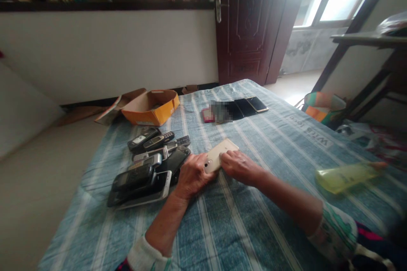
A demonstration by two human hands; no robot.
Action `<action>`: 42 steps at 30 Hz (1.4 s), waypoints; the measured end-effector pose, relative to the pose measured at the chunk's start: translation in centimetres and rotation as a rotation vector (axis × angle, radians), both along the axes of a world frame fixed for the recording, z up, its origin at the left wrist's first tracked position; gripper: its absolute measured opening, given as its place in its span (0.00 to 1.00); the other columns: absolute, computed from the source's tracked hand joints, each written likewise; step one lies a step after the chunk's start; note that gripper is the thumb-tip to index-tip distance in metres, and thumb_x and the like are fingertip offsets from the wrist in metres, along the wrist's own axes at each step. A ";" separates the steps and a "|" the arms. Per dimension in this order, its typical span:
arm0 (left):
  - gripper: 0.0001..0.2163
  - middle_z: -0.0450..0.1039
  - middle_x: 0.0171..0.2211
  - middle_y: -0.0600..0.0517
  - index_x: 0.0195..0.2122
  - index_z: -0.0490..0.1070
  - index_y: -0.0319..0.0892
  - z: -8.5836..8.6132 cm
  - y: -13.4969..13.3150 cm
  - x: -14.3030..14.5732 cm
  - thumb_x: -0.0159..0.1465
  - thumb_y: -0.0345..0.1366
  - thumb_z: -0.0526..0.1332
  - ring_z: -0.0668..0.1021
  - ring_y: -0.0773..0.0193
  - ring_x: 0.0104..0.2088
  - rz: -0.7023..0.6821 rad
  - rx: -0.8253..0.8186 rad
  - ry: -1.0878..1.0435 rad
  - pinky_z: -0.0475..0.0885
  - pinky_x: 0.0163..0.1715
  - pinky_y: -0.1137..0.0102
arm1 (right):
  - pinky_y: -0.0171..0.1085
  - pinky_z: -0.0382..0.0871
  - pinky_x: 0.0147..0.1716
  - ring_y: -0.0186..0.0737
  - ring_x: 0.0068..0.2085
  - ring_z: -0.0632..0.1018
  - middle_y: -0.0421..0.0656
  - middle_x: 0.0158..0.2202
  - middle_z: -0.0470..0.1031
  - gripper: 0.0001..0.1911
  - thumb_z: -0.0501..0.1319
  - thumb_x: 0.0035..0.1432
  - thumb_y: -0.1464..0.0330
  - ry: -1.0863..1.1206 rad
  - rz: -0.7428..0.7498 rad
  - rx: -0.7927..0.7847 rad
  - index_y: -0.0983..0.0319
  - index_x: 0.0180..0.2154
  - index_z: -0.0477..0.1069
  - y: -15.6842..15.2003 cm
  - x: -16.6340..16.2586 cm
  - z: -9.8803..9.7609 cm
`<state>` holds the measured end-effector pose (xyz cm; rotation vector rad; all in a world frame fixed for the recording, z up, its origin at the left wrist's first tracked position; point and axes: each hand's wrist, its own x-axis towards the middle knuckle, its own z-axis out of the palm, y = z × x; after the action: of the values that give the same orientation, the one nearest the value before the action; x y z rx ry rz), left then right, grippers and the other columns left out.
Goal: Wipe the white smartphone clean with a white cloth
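Note:
A pale gold smartphone (215, 159) is held between my two hands, its back turned up with the camera lens near the left end. My left hand (193, 174) is closed around that left end. On the other side, the bent fingers of my right hand (241, 167) grip the phone and press on its back; the fingertips are partly hidden. Just left of my left hand lies a heap of old mobile phones (133, 178), some with keypads. Farther back, several phones (244, 107) lie in a row, the left part of it blurred out.
Everything lies on a blue striped cloth (104, 237). At its far left stands an opened orange cardboard box (152, 112). A yellowish transparent bottle (346, 176) lies on the right. Beyond are a dark red door (251, 21) and a colourful bin (324, 106).

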<state>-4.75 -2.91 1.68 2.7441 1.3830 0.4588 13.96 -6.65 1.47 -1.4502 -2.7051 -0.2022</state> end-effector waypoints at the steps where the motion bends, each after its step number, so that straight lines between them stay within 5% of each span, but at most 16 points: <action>1: 0.11 0.76 0.34 0.47 0.35 0.69 0.40 0.0 0.0 0.0 0.57 0.43 0.62 0.75 0.54 0.35 0.000 0.011 0.006 0.69 0.35 0.65 | 0.39 0.63 0.33 0.43 0.36 0.69 0.50 0.37 0.70 0.13 0.48 0.64 0.76 0.001 0.018 0.004 0.66 0.36 0.71 -0.1 -0.5 0.0; 10: 0.12 0.75 0.33 0.47 0.36 0.69 0.40 -0.4 0.3 -0.4 0.56 0.42 0.63 0.75 0.54 0.36 -0.019 0.048 0.001 0.69 0.36 0.65 | 0.40 0.64 0.32 0.43 0.36 0.71 0.49 0.37 0.71 0.14 0.47 0.65 0.76 -0.011 0.099 0.007 0.67 0.37 0.71 -0.2 -1.6 0.4; 21: 0.15 0.75 0.37 0.48 0.40 0.70 0.40 -0.2 -0.1 -0.3 0.54 0.41 0.65 0.73 0.53 0.38 -0.018 -0.032 -0.052 0.69 0.41 0.63 | 0.38 0.62 0.34 0.41 0.38 0.72 0.50 0.40 0.72 0.12 0.50 0.64 0.77 -0.076 -0.138 -0.052 0.68 0.38 0.72 2.1 4.7 0.4; 30: 0.14 0.75 0.36 0.46 0.38 0.71 0.39 -0.7 0.2 -0.5 0.56 0.44 0.64 0.74 0.52 0.38 -0.050 0.013 -0.038 0.69 0.39 0.62 | 0.38 0.61 0.33 0.42 0.37 0.71 0.50 0.37 0.71 0.13 0.50 0.63 0.76 -0.029 -0.050 -0.031 0.66 0.35 0.73 0.0 -0.9 0.4; 36: 0.16 0.75 0.39 0.46 0.40 0.70 0.40 -1.0 0.1 -0.5 0.55 0.43 0.65 0.74 0.53 0.39 -0.035 0.017 -0.049 0.69 0.40 0.63 | 0.37 0.62 0.34 0.41 0.37 0.70 0.48 0.38 0.72 0.13 0.51 0.62 0.77 0.061 -0.150 -0.072 0.66 0.34 0.74 1.2 0.3 1.5; 42: 0.16 0.75 0.38 0.47 0.40 0.70 0.39 -1.0 -0.1 -0.4 0.56 0.45 0.64 0.73 0.53 0.38 -0.021 0.009 -0.042 0.69 0.39 0.63 | 0.39 0.63 0.38 0.44 0.42 0.69 0.51 0.44 0.71 0.12 0.51 0.64 0.74 0.048 -0.137 0.000 0.66 0.40 0.73 3.2 -0.2 0.3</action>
<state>-5.14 -3.06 0.69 2.7367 1.3444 0.5191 13.79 -3.44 1.78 -1.6198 -2.5701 -0.1715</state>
